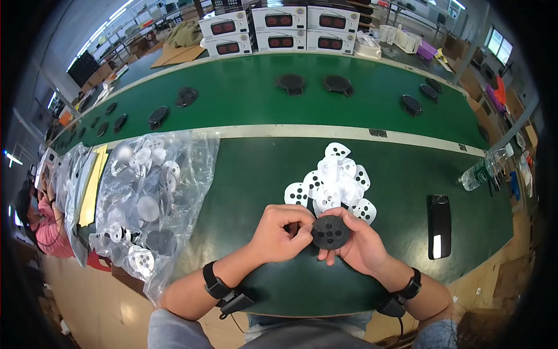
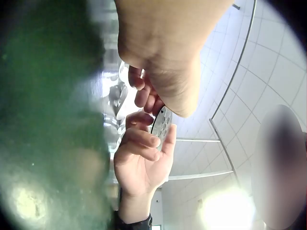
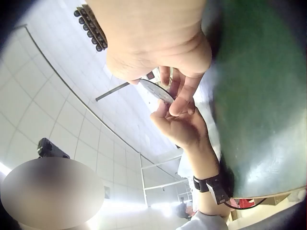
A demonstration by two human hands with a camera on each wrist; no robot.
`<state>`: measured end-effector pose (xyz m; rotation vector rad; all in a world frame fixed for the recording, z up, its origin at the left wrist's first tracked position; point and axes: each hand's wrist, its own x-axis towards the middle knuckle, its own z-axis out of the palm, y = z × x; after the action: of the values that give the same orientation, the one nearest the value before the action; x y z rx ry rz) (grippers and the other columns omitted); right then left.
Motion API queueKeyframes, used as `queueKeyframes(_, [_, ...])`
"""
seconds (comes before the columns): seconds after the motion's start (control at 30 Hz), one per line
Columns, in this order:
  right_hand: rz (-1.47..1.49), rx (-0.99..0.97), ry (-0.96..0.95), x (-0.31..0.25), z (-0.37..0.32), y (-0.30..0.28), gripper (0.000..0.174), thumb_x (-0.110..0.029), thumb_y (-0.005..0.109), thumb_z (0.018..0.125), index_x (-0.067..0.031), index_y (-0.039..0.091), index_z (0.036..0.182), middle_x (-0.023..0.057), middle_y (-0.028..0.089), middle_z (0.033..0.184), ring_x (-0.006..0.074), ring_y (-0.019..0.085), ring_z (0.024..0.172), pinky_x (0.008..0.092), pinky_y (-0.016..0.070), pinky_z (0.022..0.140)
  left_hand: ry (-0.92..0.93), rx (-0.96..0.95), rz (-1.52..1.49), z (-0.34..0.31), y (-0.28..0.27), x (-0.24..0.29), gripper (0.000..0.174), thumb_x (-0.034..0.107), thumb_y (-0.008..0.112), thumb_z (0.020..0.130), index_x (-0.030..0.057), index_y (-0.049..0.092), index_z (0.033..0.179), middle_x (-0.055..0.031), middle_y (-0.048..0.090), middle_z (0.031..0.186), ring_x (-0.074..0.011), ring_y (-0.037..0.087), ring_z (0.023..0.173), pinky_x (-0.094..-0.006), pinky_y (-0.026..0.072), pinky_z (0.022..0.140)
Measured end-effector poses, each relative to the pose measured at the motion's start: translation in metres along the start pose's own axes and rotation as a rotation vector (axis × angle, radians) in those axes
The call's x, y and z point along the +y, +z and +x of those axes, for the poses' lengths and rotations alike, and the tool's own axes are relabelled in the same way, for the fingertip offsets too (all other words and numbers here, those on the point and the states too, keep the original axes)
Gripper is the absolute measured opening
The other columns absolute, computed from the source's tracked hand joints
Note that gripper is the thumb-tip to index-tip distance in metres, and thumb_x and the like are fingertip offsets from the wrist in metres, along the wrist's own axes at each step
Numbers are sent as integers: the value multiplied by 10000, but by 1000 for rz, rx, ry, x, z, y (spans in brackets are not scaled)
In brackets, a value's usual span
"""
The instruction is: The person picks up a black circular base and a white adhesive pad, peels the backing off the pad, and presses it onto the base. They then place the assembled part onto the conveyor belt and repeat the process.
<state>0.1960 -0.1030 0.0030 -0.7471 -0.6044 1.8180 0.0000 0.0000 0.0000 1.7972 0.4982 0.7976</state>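
Note:
A round dark foam pad with several holes is held over the near part of the green table. My right hand grips it along its right edge, thumb on top and fingers beneath. At its left edge, my left hand has curled fingers and pinches the rim between thumb and forefinger. In the left wrist view the disc appears edge-on with a pale, holed face. Just beyond the hands lies a loose heap of white perforated stickers.
A clear plastic bag of white and dark discs lies at left. A black rectangular device and a water bottle are at right. Several dark round parts sit on the green belt behind, with stacked boxes beyond.

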Motion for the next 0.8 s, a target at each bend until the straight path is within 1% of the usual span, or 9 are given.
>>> queueKeyframes(0.07, [0, 8, 2, 0, 1, -2, 442, -379, 396, 1038, -24, 466, 1292, 148, 640, 1102, 270, 691, 848, 357, 562, 671, -24, -34, 1, 0, 0, -3, 114, -6, 568, 781, -55, 668, 805, -81, 664, 778, -86, 544, 611, -228, 433, 542])
queueKeyframes(0.37, [-8, 14, 18, -1, -1, 4, 442, -379, 416, 1028, -28, 465, 1293, 148, 634, 1098, 278, 688, 868, 368, 548, 685, -56, -47, 27, 0, -4, 8, 119, -15, 574, 781, -62, 674, 824, -92, 665, 768, -92, 562, 618, -228, 445, 557])
queueKeyframes(0.43, [-12, 32, 18, -1, -4, 3, 434, -364, 426, 1021, -34, 462, 1300, 153, 631, 1109, 297, 686, 882, 386, 548, 711, 4, -33, -21, 0, -6, -9, 149, -18, 569, 824, -56, 695, 893, -110, 679, 873, -105, 595, 663, -224, 481, 606])
queueKeyframes(0.53, [-4, 14, -2, 0, -1, 5, 430, -344, 436, 1010, -41, 454, 1314, 161, 622, 1144, 329, 681, 907, 410, 546, 755, -7, 57, -14, 10, -20, -13, 198, -20, 526, 894, -39, 702, 984, -121, 663, 998, -115, 623, 751, -224, 512, 678])
queueKeyframes(0.57, [5, 14, -12, 1, -2, 5, 431, -338, 439, 1006, -43, 451, 1319, 165, 617, 1159, 341, 679, 916, 417, 545, 770, -2, 165, 3, 16, -24, -20, 171, 5, 540, 920, -44, 690, 986, -111, 660, 979, -116, 621, 778, -226, 514, 689])
queueKeyframes(0.6, [39, -52, -14, 1, -1, 4, 444, -284, 466, 990, -26, 430, 1348, 191, 592, 1225, 361, 664, 993, 438, 538, 864, 8, 296, 61, 23, -31, -27, 137, 13, 576, 903, -20, 698, 955, -97, 673, 945, -101, 608, 725, -225, 476, 620])
queueKeyframes(0.63, [24, -65, -6, 1, -1, 8, 451, -262, 476, 982, -19, 421, 1359, 202, 582, 1242, 363, 656, 1019, 442, 532, 892, 22, 423, 114, 30, -38, -33, 103, 21, 612, 886, 4, 706, 925, -83, 685, 911, -86, 596, 672, -224, 438, 551])
queueKeyframes(0.73, [39, -111, 35, 6, -2, 12, 485, -142, 513, 948, 4, 391, 1394, 243, 545, 1296, 348, 613, 1135, 448, 486, 1013, 87, 621, 307, 54, -65, -48, 79, 24, 628, 878, 10, 697, 913, -75, 691, 935, -110, 634, 718, -236, 467, 566])
queueKeyframes(0.8, [-17, -146, 78, 13, 0, 12, 464, -106, 496, 952, 1, 395, 1392, 238, 548, 1294, 332, 608, 1144, 434, 486, 1013, 43, 708, 438, 73, -88, -55, 107, 81, 647, 862, 7, 689, 925, -121, 701, 1051, -240, 680, 894, -311, 537, 708])
